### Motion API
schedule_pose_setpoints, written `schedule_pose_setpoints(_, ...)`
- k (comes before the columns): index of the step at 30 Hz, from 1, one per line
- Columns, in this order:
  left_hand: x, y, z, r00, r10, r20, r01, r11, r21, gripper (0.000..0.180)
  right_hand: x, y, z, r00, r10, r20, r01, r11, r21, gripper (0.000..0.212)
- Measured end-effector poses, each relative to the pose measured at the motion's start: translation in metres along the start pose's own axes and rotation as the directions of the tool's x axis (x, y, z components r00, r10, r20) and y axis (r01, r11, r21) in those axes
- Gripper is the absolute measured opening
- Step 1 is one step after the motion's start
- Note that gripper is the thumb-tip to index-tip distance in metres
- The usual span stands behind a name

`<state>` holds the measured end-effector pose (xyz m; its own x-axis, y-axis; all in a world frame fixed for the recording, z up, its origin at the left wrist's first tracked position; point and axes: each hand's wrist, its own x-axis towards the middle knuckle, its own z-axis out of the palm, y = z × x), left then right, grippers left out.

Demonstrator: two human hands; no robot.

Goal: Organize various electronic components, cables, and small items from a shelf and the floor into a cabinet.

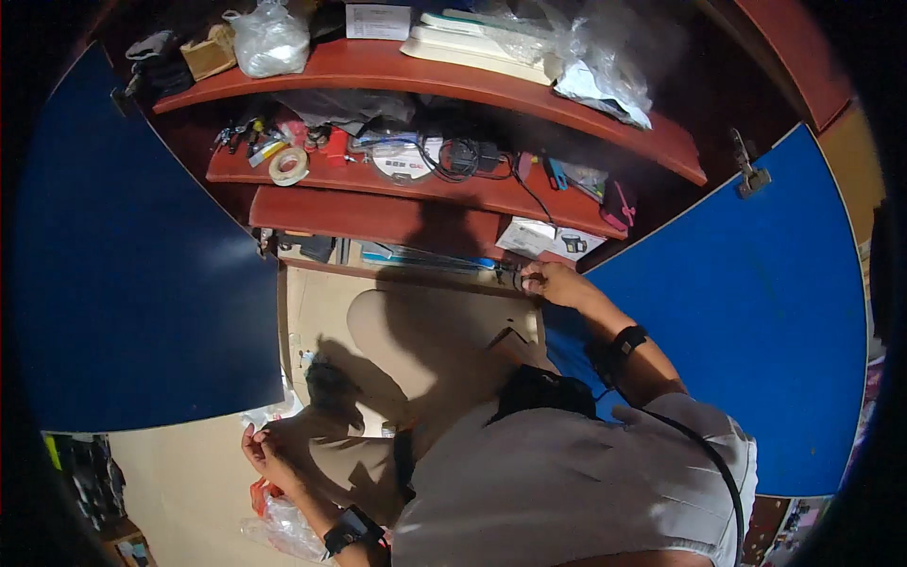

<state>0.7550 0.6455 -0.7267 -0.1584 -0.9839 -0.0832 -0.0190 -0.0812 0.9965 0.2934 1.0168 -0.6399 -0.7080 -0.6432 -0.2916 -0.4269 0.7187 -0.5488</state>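
Note:
At the right end of the cabinet's bottom shelf (416,270), my right hand (551,283) is closed with its fingertips pinched on a small dark thing. Its kind is too small to make out. Just beyond these fingers is a white box (539,238) with a dark picture on its side. Long thin blue and grey items (416,255) lie along the shelf to the left. My left hand (268,457) hangs low beside my bent leg, fingers loosely curled and apart, with nothing visible in them. A clear plastic bag with red parts (288,525) lies on the floor near its wrist.
Blue cabinet doors stand wide on the left (142,265) and right (746,321). The middle shelf (378,180) bears a tape roll (288,166), a disc pack (404,159), a black cable (457,161) and small tools. Plastic bags (270,40) and boxes crowd the top shelf (378,74).

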Motion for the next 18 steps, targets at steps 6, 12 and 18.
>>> schedule_pose_setpoints(6, -0.019, 0.017, 0.014, 0.998, 0.003, -0.060, -0.012, 0.988, -0.152, 0.031, 0.004, -0.009, 0.005, 0.999, -0.051, 0.014, 0.051, 0.998, -0.038, 0.031)
schedule_pose_setpoints(12, -0.006, -0.006, -0.007, 0.995, 0.098, -0.003, -0.098, 0.993, 0.068, 0.029, -0.002, 0.001, 0.016, 0.994, -0.070, 0.080, 0.076, 0.995, -0.072, 0.031)
schedule_pose_setpoints(18, 0.016, 0.010, -0.029, 0.972, 0.157, -0.178, -0.160, 0.987, -0.003, 0.056, 0.008, -0.009, 0.025, 0.990, -0.035, 0.140, 0.025, 0.997, 0.068, 0.031)
